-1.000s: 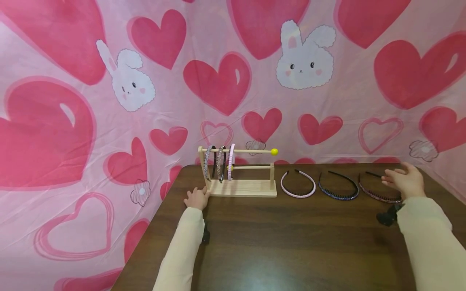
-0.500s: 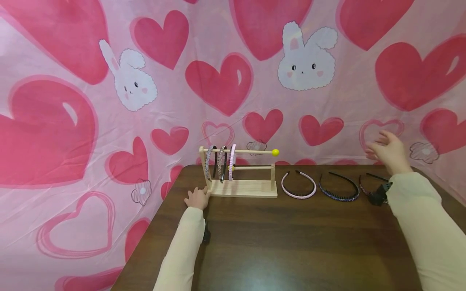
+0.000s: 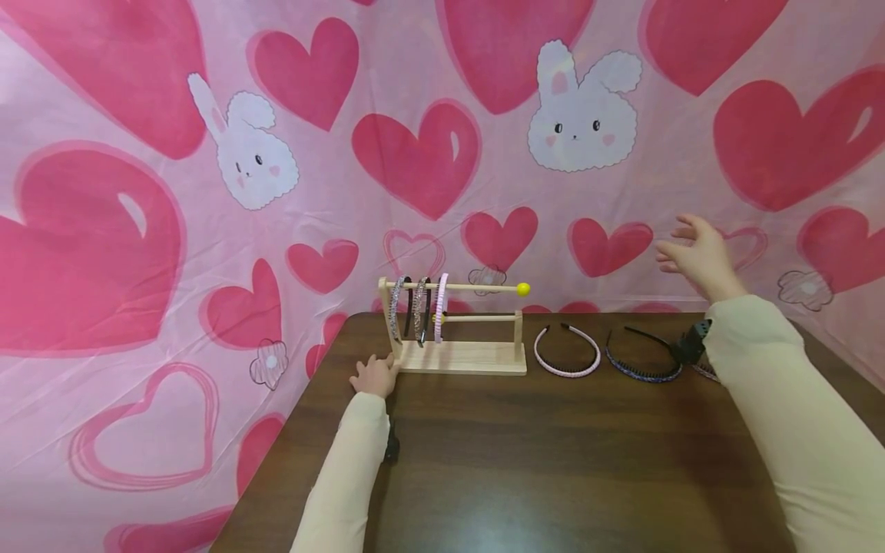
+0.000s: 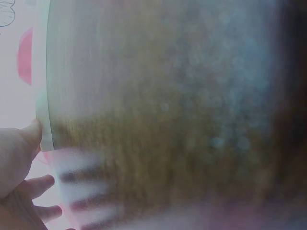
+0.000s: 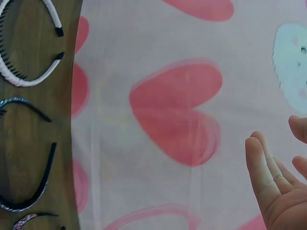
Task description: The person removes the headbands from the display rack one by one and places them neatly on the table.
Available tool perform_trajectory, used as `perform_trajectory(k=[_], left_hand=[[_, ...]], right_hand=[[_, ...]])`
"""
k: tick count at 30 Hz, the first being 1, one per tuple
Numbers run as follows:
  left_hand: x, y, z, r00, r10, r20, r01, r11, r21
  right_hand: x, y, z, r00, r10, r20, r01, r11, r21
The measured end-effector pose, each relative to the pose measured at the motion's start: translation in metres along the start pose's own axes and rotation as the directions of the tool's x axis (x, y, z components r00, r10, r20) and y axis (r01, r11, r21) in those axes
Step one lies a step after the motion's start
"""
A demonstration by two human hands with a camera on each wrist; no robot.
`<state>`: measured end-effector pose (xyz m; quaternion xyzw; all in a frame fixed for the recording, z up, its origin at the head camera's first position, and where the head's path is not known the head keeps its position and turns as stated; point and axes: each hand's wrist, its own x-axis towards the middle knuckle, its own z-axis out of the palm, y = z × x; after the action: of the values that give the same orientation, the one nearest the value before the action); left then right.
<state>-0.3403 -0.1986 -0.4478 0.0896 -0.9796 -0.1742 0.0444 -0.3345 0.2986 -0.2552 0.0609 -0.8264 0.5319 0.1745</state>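
W/ my R. hand (image 3: 700, 257) empty, fingers loose, L. hand (image 3: 374, 377) unclenched against stand (image 3: 459, 358), blue headband (image 3: 643, 377) nr. back edge of desk (image 3: 525, 461) is prob. light, springy: grip mid-arc.

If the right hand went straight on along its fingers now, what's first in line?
Probably the heart-print backdrop: in the head view the right hand points up-left, nothing visible between. Depth unclear.

Right hand (image 5: 280, 199) at lower right, cropped by frame edge, some fingers straight, before pale backdrop (image 5: 112, 36) with pink hearts (image 5: 175, 112). Tabletop (image 5: 60, 96) along left: pale headband (image 5: 26, 83) with black tips at top, blue glittery headband (image 5: 42, 186) below, multicoloured headband (image 5: 24, 220) at bottom, mostly cropped.
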Motion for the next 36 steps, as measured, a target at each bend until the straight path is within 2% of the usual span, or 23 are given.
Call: perform_trajectory(k=[8,18,24,36], left_hand=[[-0.001,0.001,-0.002,1.000,-0.008,0.006,0.008,1.000,0.001],[0.000,0.002,-0.002,1.000,-0.010,0.001,0.010,1.000,-0.006],[0.000,0.000,-0.001,1.000,-0.010,-0.007,0.010,1.000,-0.004],[0.003,-0.001,0.002,1.000,-0.006,-0.007,0.006,1.000,-0.003]], right_hand=[[0.005,-0.025,0.019,0.999,-0.035,0.031,0.038,0.996,-0.076],[0.011,-0.051,0.043,0.994,-0.082,0.074,0.090,0.989,-0.119],[0.012,-0.063,0.061,0.989,-0.092,0.112,0.104,0.988,-0.110],[0.014,-0.082,0.102,0.980,-0.150,0.131,0.163,0.981,-0.101]])
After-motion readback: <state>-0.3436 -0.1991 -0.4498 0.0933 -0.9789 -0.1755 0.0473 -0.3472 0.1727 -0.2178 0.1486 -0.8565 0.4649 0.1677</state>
